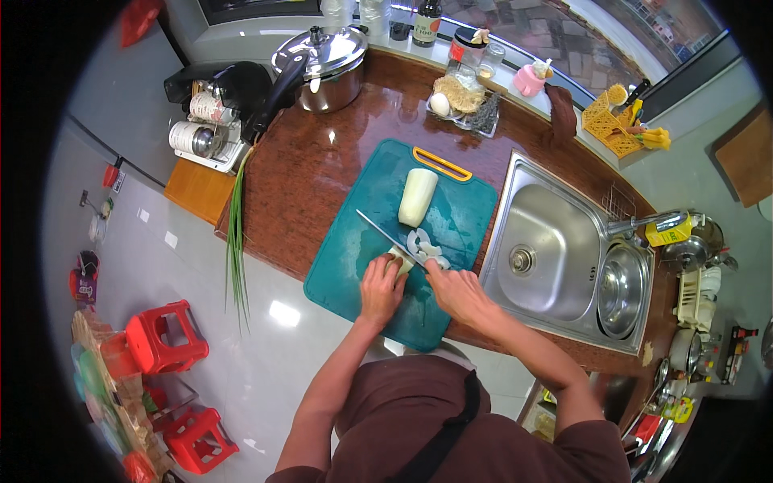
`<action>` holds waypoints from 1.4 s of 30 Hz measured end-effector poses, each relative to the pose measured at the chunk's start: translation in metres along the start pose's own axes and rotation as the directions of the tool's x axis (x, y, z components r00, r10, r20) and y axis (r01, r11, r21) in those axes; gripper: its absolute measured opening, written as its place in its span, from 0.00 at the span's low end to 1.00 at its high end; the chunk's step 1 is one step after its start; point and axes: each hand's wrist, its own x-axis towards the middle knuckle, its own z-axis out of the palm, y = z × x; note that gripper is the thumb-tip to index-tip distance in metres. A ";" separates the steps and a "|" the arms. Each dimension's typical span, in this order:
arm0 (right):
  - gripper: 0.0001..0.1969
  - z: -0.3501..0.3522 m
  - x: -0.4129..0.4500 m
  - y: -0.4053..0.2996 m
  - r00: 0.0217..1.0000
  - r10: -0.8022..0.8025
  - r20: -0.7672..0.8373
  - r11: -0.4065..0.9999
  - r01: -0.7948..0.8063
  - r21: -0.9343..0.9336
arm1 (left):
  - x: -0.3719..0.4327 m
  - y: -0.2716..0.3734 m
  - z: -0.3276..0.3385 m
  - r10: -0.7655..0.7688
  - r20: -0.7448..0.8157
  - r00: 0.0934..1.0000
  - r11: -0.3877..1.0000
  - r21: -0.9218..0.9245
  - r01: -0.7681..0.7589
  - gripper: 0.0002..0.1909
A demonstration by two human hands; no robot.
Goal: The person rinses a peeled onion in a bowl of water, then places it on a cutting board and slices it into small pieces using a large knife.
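Observation:
My left hand (381, 291) presses a pale, peeled vegetable piece (406, 264) onto a teal cutting board (338, 265), fingertips close to the blade. A kitchen knife (381, 229) is gripped by its handle in my right hand (456, 291); its blade runs diagonally against that piece, tip pointing away to the left. Several white, curved slices (426, 246) lie just beyond the blade, on its right side. Farther up the board rests a thick peeled length of pale green vegetable (418, 197), perhaps a gourd. My fingers cover part of the held piece.
Right of the board is a steel sink (552, 241) with a faucet (628, 224). A pressure cooker (329, 72) stands at the back left, its long handle jutting out. Green onions (237, 241) hang over the counter's left edge. An egg (439, 104) sits on a tray near the window.

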 end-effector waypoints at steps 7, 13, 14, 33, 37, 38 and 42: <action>0.14 0.012 -0.005 0.001 0.999 -0.038 0.005 0.994 0.038 -0.102 | 0.002 0.003 0.000 0.007 -0.007 1.000 1.000 -0.010 -0.007 0.15; 0.09 0.047 0.015 0.009 0.986 -0.074 -0.151 0.995 0.064 -0.071 | 0.001 0.000 0.001 0.012 0.006 1.000 1.000 0.003 -0.012 0.16; 0.09 0.050 0.015 0.012 0.985 -0.075 -0.155 0.995 0.065 -0.071 | 0.000 -0.001 0.001 0.015 0.019 1.000 1.000 0.009 -0.015 0.16; 0.13 0.001 -0.013 0.006 0.997 -0.019 0.081 0.997 0.025 -0.079 | -0.003 0.001 -0.004 0.002 -0.015 1.000 1.000 -0.009 -0.002 0.19; 0.13 0.016 -0.005 0.003 0.997 -0.009 0.077 0.997 0.015 -0.074 | -0.004 -0.001 -0.003 -0.017 0.017 1.000 1.000 -0.024 0.017 0.19; 0.13 0.023 -0.001 0.001 1.000 -0.021 0.022 0.997 0.022 -0.075 | -0.005 -0.001 -0.002 -0.011 0.012 1.000 1.000 -0.014 0.011 0.19; 0.09 0.039 0.012 0.003 0.988 -0.075 -0.133 0.994 0.063 -0.093 | -0.004 -0.002 -0.001 -0.001 0.014 1.000 1.000 0.000 0.001 0.19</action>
